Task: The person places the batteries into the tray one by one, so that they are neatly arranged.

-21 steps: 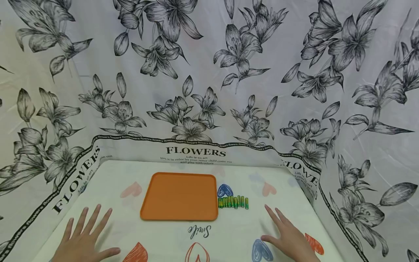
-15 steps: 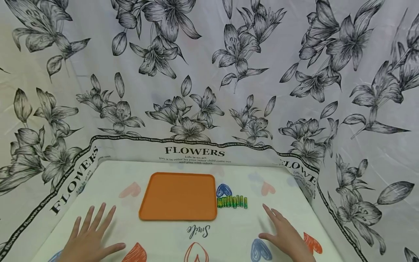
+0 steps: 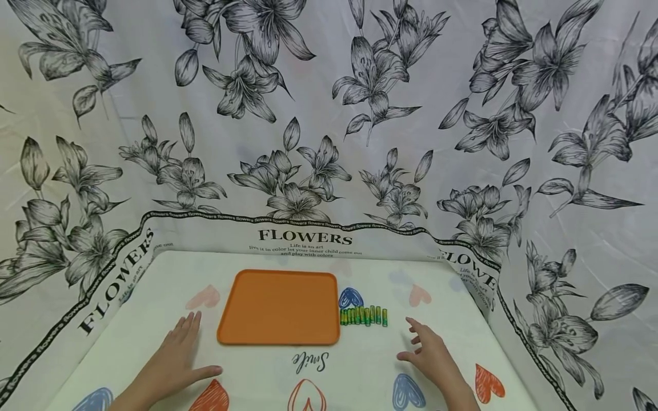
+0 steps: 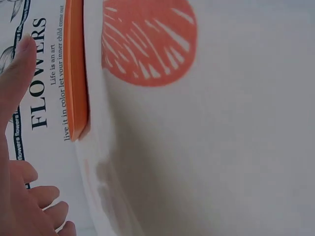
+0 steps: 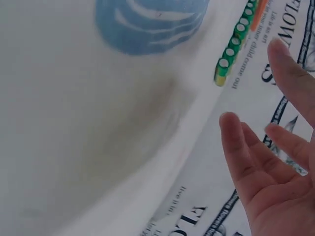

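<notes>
A shallow orange tray [image 3: 280,308] lies on the table in the head view. Just off its right side is a row of several small green and yellow batteries [image 3: 365,315], their pale round ends showing in the right wrist view. My left hand [image 3: 172,357] hovers left of the tray, fingers straight and thumb out towards the tray's near corner, holding nothing. To the right of the batteries is my right hand [image 3: 430,351], its fingers loosely bent and apart, with nothing in it. The left wrist view shows the left hand's thumb and fingertips beside the tray's edge.
A white tablecloth [image 3: 267,368] printed with hearts and the word Smile covers the table. White curtains [image 3: 308,85] with black flower drawings rise behind it and along both sides.
My left hand has moved right and forward, towards the tray, its fingers drawn closer together. My right hand has shifted slightly left, its fingers bending more. Tray and batteries stay put.
</notes>
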Demonstrator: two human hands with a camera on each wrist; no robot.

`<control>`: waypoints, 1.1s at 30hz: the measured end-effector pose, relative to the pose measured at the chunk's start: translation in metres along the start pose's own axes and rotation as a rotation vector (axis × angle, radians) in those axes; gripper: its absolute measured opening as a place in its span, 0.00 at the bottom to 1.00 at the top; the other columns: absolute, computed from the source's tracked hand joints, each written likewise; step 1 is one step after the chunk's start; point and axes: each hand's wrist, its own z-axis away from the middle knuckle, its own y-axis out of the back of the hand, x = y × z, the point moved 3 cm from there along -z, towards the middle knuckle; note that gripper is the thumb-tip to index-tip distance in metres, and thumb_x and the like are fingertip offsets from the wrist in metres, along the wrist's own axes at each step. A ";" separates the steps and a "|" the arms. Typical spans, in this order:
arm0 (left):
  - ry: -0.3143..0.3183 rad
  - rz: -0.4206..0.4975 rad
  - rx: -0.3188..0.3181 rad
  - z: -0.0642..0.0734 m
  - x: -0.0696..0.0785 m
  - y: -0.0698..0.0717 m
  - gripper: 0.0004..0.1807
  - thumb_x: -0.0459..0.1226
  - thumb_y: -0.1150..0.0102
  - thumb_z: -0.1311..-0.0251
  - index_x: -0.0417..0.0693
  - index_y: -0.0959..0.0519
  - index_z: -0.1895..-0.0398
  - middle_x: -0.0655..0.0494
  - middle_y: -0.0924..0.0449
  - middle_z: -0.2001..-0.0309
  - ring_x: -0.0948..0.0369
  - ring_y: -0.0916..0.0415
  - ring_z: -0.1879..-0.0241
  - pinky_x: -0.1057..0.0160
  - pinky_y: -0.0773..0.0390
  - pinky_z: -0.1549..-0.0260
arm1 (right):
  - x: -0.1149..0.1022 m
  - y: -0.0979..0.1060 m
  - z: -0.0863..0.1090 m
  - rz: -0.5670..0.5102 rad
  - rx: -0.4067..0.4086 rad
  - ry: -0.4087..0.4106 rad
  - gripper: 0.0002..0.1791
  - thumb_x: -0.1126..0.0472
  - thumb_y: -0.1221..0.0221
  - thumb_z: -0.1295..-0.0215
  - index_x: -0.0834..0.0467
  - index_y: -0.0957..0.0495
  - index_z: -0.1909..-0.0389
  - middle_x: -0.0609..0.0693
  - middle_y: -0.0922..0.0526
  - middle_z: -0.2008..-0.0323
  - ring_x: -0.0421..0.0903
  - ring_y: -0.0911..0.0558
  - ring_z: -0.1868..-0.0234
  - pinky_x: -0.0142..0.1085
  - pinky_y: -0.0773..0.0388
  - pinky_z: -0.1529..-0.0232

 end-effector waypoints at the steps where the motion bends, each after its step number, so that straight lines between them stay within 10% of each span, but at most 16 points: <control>1: 0.011 0.037 -0.018 -0.003 0.001 -0.002 0.75 0.68 0.30 0.56 0.30 0.60 0.21 0.23 0.51 0.25 0.27 0.50 0.28 0.26 0.44 0.35 | 0.002 -0.002 -0.003 -0.027 0.000 -0.006 0.51 0.54 0.20 0.55 0.57 0.33 0.28 0.58 0.19 0.44 0.47 0.16 0.57 0.41 0.15 0.60; 13: 0.076 0.198 -0.096 -0.039 0.007 -0.014 0.75 0.62 0.22 0.61 0.25 0.54 0.24 0.21 0.49 0.27 0.26 0.49 0.29 0.30 0.42 0.33 | 0.010 -0.022 -0.031 -0.222 0.042 -0.110 0.52 0.58 0.20 0.56 0.58 0.33 0.28 0.59 0.19 0.44 0.53 0.16 0.50 0.47 0.15 0.54; 33: 0.160 0.262 -0.101 -0.051 0.001 -0.032 0.69 0.61 0.23 0.58 0.25 0.48 0.25 0.21 0.50 0.27 0.26 0.50 0.29 0.28 0.44 0.33 | 0.005 -0.037 -0.074 -0.163 -0.023 -0.086 0.43 0.66 0.22 0.53 0.61 0.28 0.32 0.59 0.18 0.49 0.49 0.19 0.55 0.46 0.18 0.54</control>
